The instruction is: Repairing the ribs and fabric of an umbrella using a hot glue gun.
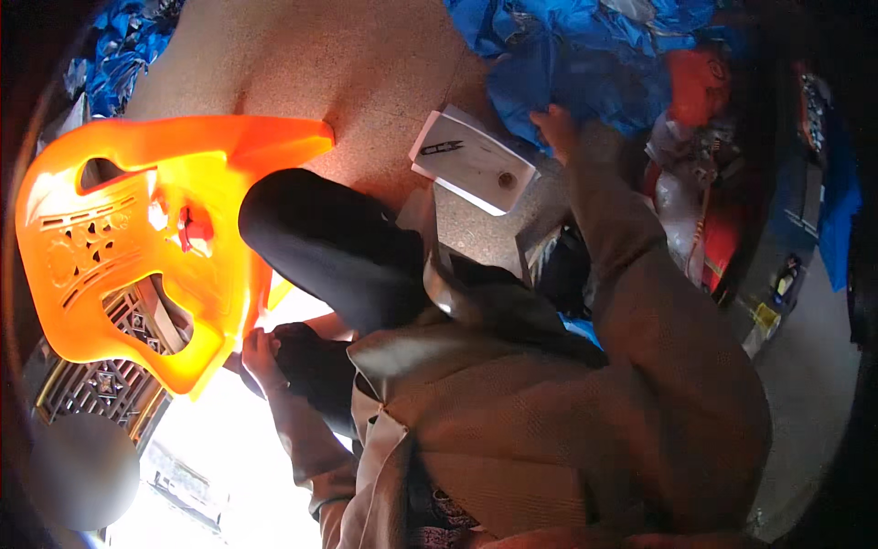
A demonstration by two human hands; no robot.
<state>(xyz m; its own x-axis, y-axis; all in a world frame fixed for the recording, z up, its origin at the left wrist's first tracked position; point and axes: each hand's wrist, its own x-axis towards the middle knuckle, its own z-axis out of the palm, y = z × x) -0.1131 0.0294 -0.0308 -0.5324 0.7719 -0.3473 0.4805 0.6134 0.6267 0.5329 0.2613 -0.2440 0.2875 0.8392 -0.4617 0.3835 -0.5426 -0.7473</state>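
Observation:
My right hand (556, 133) reaches out at the upper middle, its fingers closed at the edge of a crumpled blue plastic sheet (585, 87). By my knee, my left hand (262, 359) is near the lower edge of an orange plastic chair (69, 197), fingers curled in. Whether anything is inside that curl is hidden. A small red object (195, 229) lies on the chair seat. Between my knee and right arm, a shallow white box (476, 169) lies on the floor. In it are a dark slim tool (442, 147) and a small round brown piece (506, 180).
More blue plastic (123, 55) lies at the far left. To the right of my arm are a red bag (700, 82) and clear plastic wrapping (679, 215). A patterned metal grille (105, 384) stands behind the chair, beside strong light from the lower left.

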